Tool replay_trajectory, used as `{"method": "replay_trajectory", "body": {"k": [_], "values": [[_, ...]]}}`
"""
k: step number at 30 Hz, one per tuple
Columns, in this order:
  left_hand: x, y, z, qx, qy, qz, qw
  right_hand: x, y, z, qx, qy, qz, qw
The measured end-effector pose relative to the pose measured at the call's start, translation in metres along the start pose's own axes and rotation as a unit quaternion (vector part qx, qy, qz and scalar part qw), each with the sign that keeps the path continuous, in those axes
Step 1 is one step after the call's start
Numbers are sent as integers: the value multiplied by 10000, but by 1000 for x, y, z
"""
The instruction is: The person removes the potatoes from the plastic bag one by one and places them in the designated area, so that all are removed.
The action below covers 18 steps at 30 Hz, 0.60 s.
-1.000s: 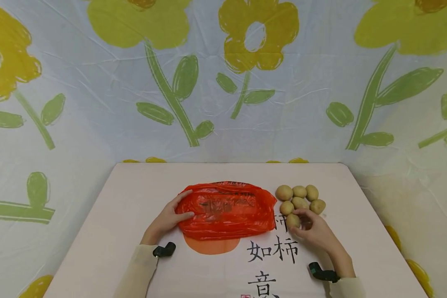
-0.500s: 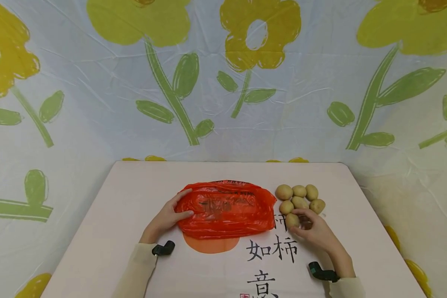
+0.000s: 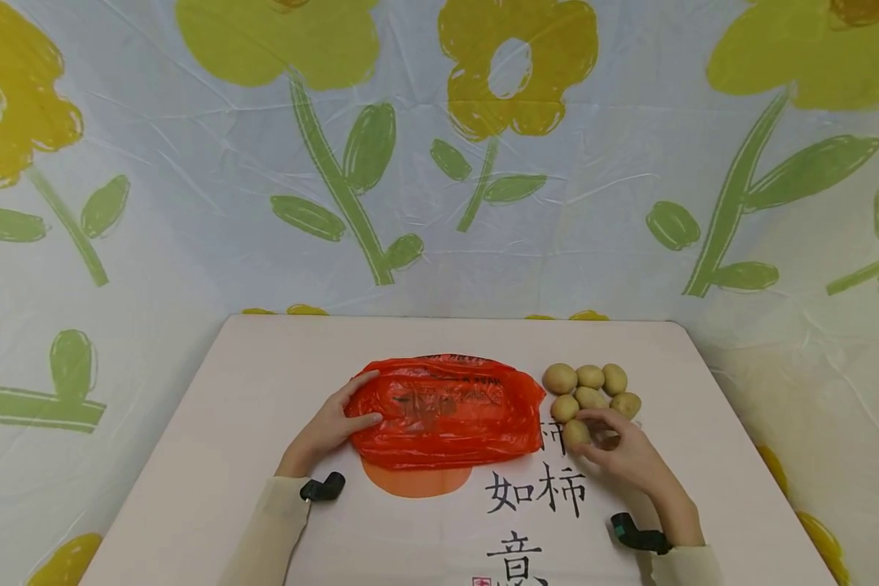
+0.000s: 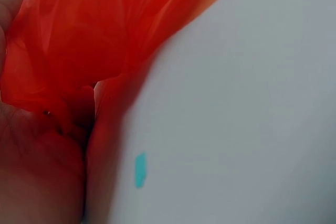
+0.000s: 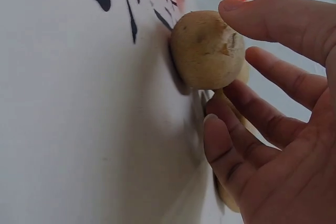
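A red plastic bag [image 3: 447, 415] with dark print lies in the middle of the table. My left hand [image 3: 331, 425] grips its left end, the thumb and a finger over the plastic. In the left wrist view the thin red plastic [image 4: 89, 30] drapes over that hand, and part of the fingers is hidden. To the right of the bag, my right hand [image 3: 621, 448] pinches the nearest potato [image 3: 576, 435] between thumb and fingers. Seen from the right wrist, this potato [image 5: 207, 51] sits at the white surface, the thumb on one side and fingers below it.
Several more potatoes [image 3: 589, 377] lie close together just beyond the right hand. The white table cover [image 3: 264, 358] carries black brush characters [image 3: 535, 492] and an orange printed shape [image 3: 417, 482]. A flowered cloth [image 3: 579, 203] hangs behind the table and along its sides.
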State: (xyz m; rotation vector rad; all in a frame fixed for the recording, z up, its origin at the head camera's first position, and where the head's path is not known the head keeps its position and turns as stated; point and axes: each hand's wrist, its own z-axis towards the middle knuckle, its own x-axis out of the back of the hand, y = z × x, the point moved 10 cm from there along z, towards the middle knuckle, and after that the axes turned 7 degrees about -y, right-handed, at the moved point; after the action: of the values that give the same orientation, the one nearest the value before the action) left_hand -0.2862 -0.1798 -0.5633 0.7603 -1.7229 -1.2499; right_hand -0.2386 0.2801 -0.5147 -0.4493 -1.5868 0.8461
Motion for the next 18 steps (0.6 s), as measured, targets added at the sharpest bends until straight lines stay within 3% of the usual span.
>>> {"method": "replay_trajectory", "body": {"k": [4, 13, 18], "values": [[0, 1, 0, 37, -13, 41, 10000, 7, -9, -1, 229, 121, -62, 9996], [-3, 3, 1, 108, -164, 50, 9998, 18, -30, 1, 341, 222, -256, 9988], [-2, 8, 2, -23, -256, 327, 9991, 19, -35, 4, 410, 266, -297, 9984]]}}
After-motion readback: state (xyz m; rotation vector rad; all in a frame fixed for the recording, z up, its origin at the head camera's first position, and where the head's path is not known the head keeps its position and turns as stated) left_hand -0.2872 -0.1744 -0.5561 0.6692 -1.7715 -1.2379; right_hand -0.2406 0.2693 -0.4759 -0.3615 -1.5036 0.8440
